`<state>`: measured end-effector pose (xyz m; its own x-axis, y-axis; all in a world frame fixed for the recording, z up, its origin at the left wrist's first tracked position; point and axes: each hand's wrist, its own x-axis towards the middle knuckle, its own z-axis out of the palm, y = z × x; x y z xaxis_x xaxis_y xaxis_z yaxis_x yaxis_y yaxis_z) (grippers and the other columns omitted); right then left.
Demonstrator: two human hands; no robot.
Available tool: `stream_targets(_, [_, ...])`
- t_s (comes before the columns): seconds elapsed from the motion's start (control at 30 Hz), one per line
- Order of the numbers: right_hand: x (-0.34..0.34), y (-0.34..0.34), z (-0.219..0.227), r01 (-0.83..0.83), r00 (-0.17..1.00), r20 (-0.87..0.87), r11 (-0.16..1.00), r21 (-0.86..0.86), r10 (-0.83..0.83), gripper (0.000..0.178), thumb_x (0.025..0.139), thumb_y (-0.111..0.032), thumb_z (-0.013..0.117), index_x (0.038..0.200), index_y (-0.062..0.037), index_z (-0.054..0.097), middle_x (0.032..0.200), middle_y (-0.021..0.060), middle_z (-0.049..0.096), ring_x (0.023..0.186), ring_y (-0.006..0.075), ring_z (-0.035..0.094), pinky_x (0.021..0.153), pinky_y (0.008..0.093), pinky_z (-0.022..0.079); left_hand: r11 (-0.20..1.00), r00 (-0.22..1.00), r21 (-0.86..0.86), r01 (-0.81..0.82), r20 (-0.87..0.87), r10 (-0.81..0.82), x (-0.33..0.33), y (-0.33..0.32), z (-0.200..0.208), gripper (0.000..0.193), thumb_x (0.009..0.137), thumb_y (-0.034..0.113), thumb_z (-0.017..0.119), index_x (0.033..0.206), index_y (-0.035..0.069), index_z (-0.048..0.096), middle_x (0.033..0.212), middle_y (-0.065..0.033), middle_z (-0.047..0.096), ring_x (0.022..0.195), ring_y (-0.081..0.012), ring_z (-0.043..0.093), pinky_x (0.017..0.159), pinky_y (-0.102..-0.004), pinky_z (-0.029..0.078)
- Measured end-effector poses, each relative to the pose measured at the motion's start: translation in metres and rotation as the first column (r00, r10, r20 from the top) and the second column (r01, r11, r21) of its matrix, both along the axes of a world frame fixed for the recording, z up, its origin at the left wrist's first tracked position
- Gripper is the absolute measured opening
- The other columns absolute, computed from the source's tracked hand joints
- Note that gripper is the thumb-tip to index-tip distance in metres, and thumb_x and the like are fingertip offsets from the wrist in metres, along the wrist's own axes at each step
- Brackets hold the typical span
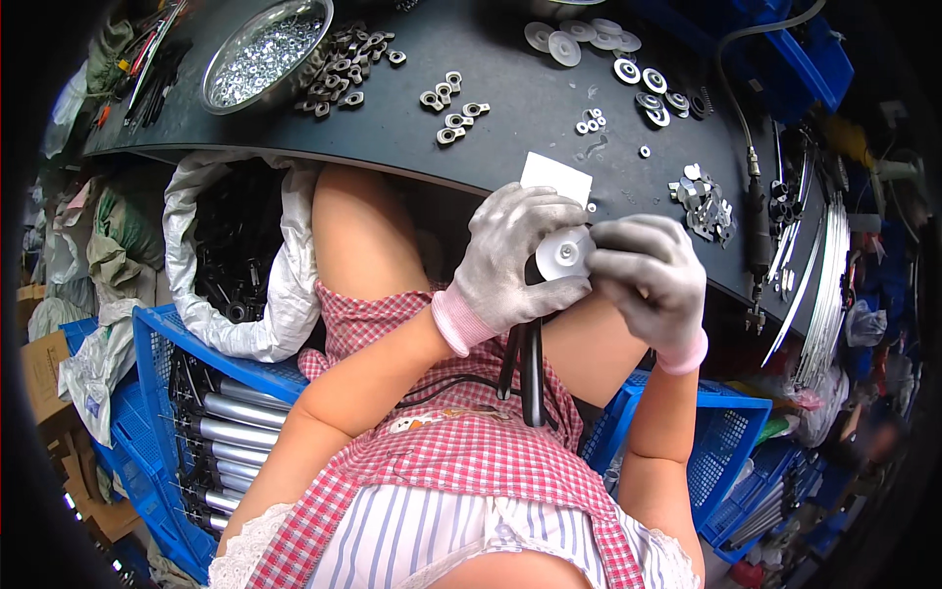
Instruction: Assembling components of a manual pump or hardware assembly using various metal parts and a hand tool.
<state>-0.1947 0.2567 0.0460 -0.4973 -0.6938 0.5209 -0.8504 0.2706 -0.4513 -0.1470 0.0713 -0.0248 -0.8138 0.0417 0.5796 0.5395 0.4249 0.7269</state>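
Disc (556, 260): white and round, a small metal piece at its centre; held up between the two hands, near the edge of the dark counter (530, 123); clock directions below are taken from it
Left hand (510, 257): at 9 o'clock, in a grey-white glove with a pink cuff; thumb and fingers curved round the disc, gripping it
Right hand (650, 280): at 3 o'clock, gloved alike; fingers bent, tips at the disc's rim; whether they pinch anything, I cannot tell
Black bars (532, 378): two, near 6 o'clock, reaching down over the checked apron (461, 437); any join to the disc is hidden
White card (556, 178): at 12 o'clock, by the counter's edge
Small white rings (592, 123): farther off, just past 12
Ringed discs (654, 79): at 1 o'clock; paler discs (564, 48) lie beyond, toward 12
Flat metal pieces (705, 204): between 2 and 3, loosely heaped
Metal fittings (453, 120): at 11; more of them crowd beside a steel bowl (214, 82) of small shiny parts, at 10
Blue crate (149, 339): at 8, holding silver cylinders (240, 434)
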Motion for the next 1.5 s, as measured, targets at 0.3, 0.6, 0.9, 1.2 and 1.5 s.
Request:
stream_targets(0.3, [-0.096,-0.029,-0.048,0.43,0.901,-0.17,0.879,0.206,-0.4,0.023,0.074,-0.013,0.071,0.096,-0.0171,0.07,0.12,0.0048,0.059,0.117,0.0277,0.05,0.098,0.0415,0.041,0.988,0.999,0.15,0.034,0.015,-0.037,0.001,0.005,-0.009,0.063,0.056,0.028,0.084,0.11,0.009,0.056,0.109,-0.0137,0.06,0.102,-0.0312,0.058,0.09,-0.0397,0.044])
stream_targets(0.6, [-0.069,-0.029,-0.001,0.126,0.95,0.278,0.989,0.08,-0.143,0.014,0.074,-0.012,0.068,0.087,-0.0063,0.067,0.115,0.0094,0.062,0.114,0.027,0.053,0.097,0.0384,0.04,0.973,0.999,0.229,-0.029,-0.025,0.035,-0.003,0.012,-0.016,0.064,0.056,0.047,0.083,0.103,0.01,0.06,0.1,-0.01,0.061,0.094,-0.0312,0.059,0.087,-0.0424,0.045])
stream_targets(0.9, [-0.007,-0.024,0.016,0.105,0.989,0.075,0.97,0.221,-0.124,0.021,0.062,-0.013,0.078,0.079,-0.0121,0.067,0.106,0.007,0.065,0.107,0.0305,0.056,0.091,0.0418,0.044,0.956,0.996,0.291,-0.025,-0.07,0.047,-0.007,0.014,-0.017,0.059,0.053,0.038,0.085,0.098,0.009,0.06,0.099,-0.0092,0.063,0.093,-0.0301,0.061,0.085,-0.0421,0.047])
stream_targets(1.2, [-0.007,-0.026,0.015,0.065,0.967,0.226,0.975,0.214,-0.114,0.022,0.06,-0.012,0.079,0.077,-0.0092,0.065,0.102,0.0082,0.065,0.102,0.0286,0.058,0.087,0.0397,0.045,0.959,0.997,0.281,-0.045,-0.043,0.06,-0.004,0.014,-0.016,0.059,0.053,0.036,0.085,0.098,0.008,0.06,0.097,-0.0097,0.063,0.091,-0.0307,0.061,0.083,-0.0423,0.048])
stream_targets(1.5, [0.003,-0.029,0.016,0.15,0.908,0.364,0.971,0.185,-0.209,0.021,0.062,-0.009,0.078,0.079,-0.0069,0.064,0.101,0.0097,0.065,0.096,0.0284,0.059,0.084,0.0376,0.046,0.958,0.997,0.282,-0.053,-0.044,0.068,-0.004,0.014,-0.015,0.059,0.053,0.036,0.085,0.099,0.009,0.06,0.098,-0.0101,0.063,0.092,-0.0311,0.061,0.084,-0.0426,0.047])
